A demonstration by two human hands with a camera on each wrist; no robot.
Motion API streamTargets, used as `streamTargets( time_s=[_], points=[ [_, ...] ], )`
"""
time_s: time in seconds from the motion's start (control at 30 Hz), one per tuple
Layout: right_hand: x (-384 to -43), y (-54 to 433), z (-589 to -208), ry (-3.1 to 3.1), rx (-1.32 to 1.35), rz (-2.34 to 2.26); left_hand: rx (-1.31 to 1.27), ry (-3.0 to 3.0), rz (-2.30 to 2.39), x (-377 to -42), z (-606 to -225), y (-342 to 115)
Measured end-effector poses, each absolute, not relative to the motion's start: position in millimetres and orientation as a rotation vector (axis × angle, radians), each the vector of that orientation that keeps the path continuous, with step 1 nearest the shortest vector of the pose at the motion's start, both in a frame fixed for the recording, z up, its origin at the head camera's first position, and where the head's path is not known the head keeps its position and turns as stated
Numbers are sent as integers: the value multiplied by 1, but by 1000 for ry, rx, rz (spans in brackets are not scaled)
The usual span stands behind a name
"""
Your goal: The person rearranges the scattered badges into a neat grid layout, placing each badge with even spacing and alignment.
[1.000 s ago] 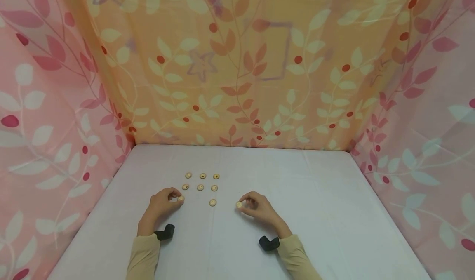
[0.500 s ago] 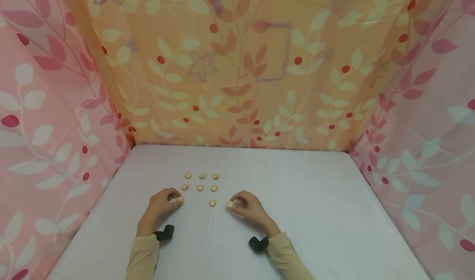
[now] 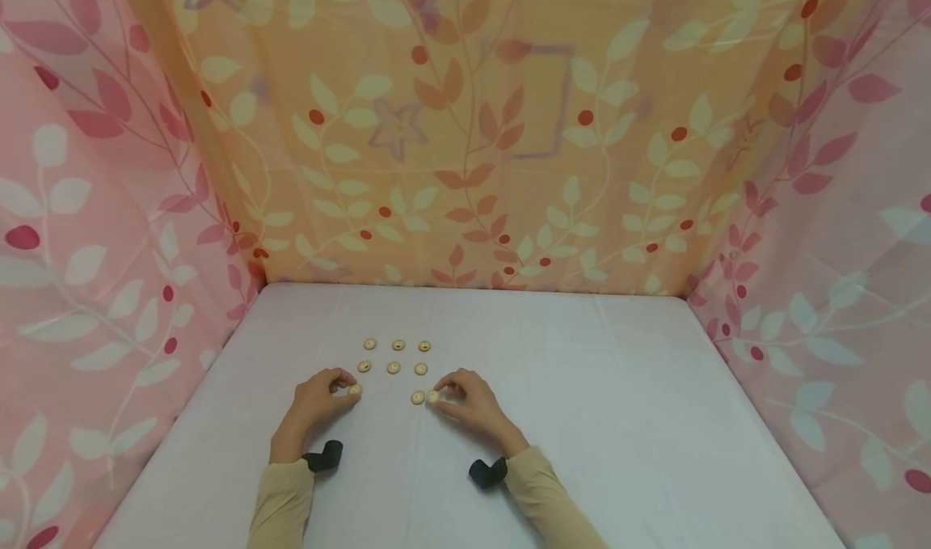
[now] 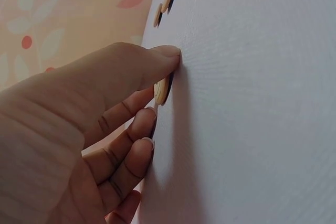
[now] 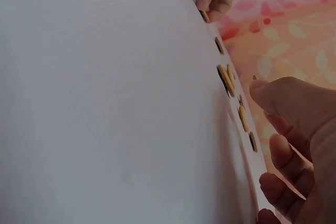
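Observation:
My left hand (image 3: pixel 318 399) pinches a small round wooden disc (image 3: pixel 355 390) between thumb and fingers, low at the white table. In the left wrist view that disc (image 4: pixel 160 92) stands out below the thumb tip. My right hand (image 3: pixel 471 405) pinches another wooden disc (image 3: pixel 433 396), close to the right of a lone disc (image 3: pixel 418 398). In the right wrist view only a sliver of the right-hand disc (image 5: pixel 255 77) shows past the thumb, and the hand appears raised off the table. Beyond both hands lie two rows of three discs, with a middle disc (image 3: pixel 393 367) in the nearer row.
A white cloth (image 3: pixel 582 420) covers the table. Patterned curtains, an orange one (image 3: pixel 465 128) behind and pink ones at the sides, enclose it. Each wrist wears a black camera mount (image 3: pixel 489 472).
My right hand has moved left with its disc, from well right of the lone disc to close beside it. My left hand and the discs on the table keep their places.

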State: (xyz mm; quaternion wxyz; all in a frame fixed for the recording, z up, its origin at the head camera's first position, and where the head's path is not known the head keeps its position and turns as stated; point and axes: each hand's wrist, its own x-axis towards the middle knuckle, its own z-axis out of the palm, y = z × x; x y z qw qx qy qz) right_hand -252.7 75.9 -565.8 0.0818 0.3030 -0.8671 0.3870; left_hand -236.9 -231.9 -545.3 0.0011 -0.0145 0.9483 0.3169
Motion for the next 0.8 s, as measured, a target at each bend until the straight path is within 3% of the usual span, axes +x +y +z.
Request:
streamTargets(
  time_s=[0.8],
  points=[
    [-255,19,-556,-2644,811,840,-58,2962,998,-236,-545,-230]
  ],
)
